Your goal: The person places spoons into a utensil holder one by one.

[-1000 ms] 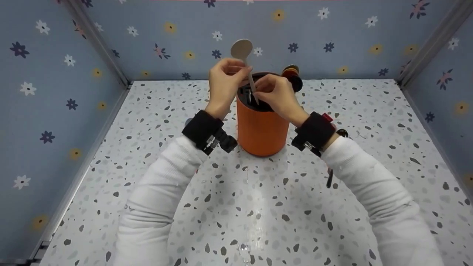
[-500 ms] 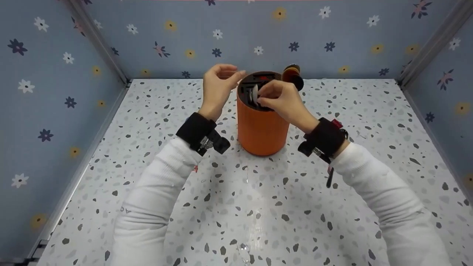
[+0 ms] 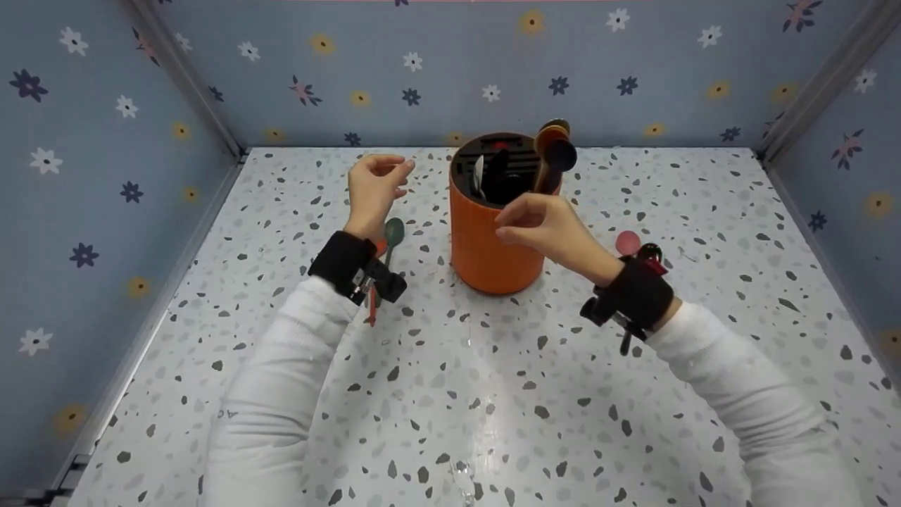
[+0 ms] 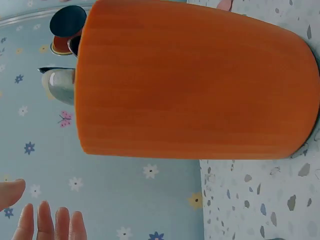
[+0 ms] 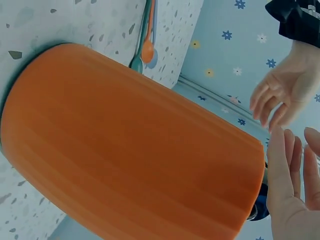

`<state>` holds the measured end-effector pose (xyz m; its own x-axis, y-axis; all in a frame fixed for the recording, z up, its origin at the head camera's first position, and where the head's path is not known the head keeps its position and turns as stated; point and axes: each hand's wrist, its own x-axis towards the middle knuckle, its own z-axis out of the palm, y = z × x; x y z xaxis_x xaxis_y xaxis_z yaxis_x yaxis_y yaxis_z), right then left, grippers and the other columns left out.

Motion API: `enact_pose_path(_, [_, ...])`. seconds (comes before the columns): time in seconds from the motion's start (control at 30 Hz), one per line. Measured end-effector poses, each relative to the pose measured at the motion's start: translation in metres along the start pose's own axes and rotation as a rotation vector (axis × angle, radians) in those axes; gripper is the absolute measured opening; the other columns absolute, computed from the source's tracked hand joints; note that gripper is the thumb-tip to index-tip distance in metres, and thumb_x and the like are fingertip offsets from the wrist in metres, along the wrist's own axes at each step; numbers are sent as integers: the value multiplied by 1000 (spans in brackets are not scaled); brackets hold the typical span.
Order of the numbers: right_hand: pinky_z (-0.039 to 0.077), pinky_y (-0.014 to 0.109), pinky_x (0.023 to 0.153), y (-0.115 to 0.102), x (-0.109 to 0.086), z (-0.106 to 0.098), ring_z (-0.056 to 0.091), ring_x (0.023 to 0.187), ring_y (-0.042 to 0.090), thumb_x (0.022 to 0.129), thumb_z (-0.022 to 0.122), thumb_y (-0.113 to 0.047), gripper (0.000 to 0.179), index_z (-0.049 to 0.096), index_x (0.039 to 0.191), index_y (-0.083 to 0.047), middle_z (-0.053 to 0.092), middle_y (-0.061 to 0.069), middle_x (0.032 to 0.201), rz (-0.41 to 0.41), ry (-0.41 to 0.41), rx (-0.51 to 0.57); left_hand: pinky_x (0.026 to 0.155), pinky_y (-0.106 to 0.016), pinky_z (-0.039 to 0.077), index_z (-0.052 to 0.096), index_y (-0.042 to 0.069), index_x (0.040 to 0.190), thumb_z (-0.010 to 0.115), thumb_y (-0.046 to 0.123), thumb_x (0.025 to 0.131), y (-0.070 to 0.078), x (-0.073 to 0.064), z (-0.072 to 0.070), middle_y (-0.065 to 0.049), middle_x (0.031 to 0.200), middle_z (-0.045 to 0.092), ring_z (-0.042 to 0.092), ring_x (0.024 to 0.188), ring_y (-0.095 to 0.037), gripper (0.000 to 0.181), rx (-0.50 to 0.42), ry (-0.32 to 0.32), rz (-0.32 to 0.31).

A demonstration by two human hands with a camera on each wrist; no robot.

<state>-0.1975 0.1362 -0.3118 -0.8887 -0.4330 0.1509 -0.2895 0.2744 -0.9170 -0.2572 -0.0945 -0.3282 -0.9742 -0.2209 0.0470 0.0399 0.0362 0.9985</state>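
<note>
An orange cylindrical utensil holder (image 3: 496,246) with a black slotted top stands upright on the table. A pale spoon (image 3: 479,176) sits bowl-up in its left side, and the bowl (image 4: 61,86) also shows above the rim in the left wrist view. Dark and amber spoons (image 3: 556,144) stick out at the holder's right rear. To the left of the holder, my left hand (image 3: 376,190) hovers with relaxed fingers and nothing in them. My right hand (image 3: 552,229) is by the holder's front right, fingers loosely bent and holding nothing.
Partly under the left wrist lie a green spoon (image 3: 395,231) and an orange spoon (image 3: 373,303); a blue one (image 5: 154,59) appears beside them in the right wrist view. Near the right wrist are a pink spoon (image 3: 628,243) and a black utensil (image 3: 651,252). Flowered walls (image 3: 450,70) enclose the table.
Both hands held the pale spoon over the holder; it has gone down into the slots and been let go. The left hand has moved left and down, the right hand down and slightly right.
</note>
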Motion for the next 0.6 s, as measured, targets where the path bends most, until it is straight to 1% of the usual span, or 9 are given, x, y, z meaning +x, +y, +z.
enact_pose_path(0.13, [52, 25, 73, 22, -1, -1, 60, 76, 13, 80, 61, 1, 17, 59, 94, 10, 61, 15, 89, 23, -11, 35, 73, -30, 51, 56, -4, 104, 60, 10, 83, -16, 3, -10, -2, 82, 52, 53, 70, -12, 25, 10, 10, -41])
enact_pose_path(0.23, [53, 27, 72, 38, -1, -2, 60, 74, 13, 80, 62, -1, 16, 60, 94, 7, 60, 13, 88, 26, -27, 44, 73, -31, 51, 56, -4, 104, 60, 10, 84, -27, 4, -17, -2, 83, 52, 52, 69, -12, 25, 20, 23, -72])
enact_pose_path(0.4, [54, 30, 72, 52, -4, -3, 60, 74, 15, 80, 63, -4, 18, 61, 94, 6, 61, 13, 87, 39, -52, 49, 69, -28, 51, 56, -5, 105, 61, 10, 83, -42, 6, -25, -2, 81, 52, 52, 66, -10, 28, 41, 62, -121])
enact_pose_path(0.47, [54, 30, 71, 56, -6, -3, 61, 74, 16, 80, 63, -5, 18, 61, 95, 6, 61, 13, 87, 48, -56, 48, 67, -28, 51, 56, -6, 105, 61, 9, 82, -48, 7, -27, -2, 79, 52, 52, 64, -9, 28, 50, 73, -131])
enact_pose_path(0.6, [54, 29, 70, 63, -8, -5, 61, 74, 16, 80, 64, -5, 18, 61, 95, 5, 62, 12, 86, 66, -48, 29, 62, -21, 49, 57, -7, 103, 62, 8, 82, -60, 7, -30, -1, 77, 53, 52, 60, -7, 27, 86, 91, -133])
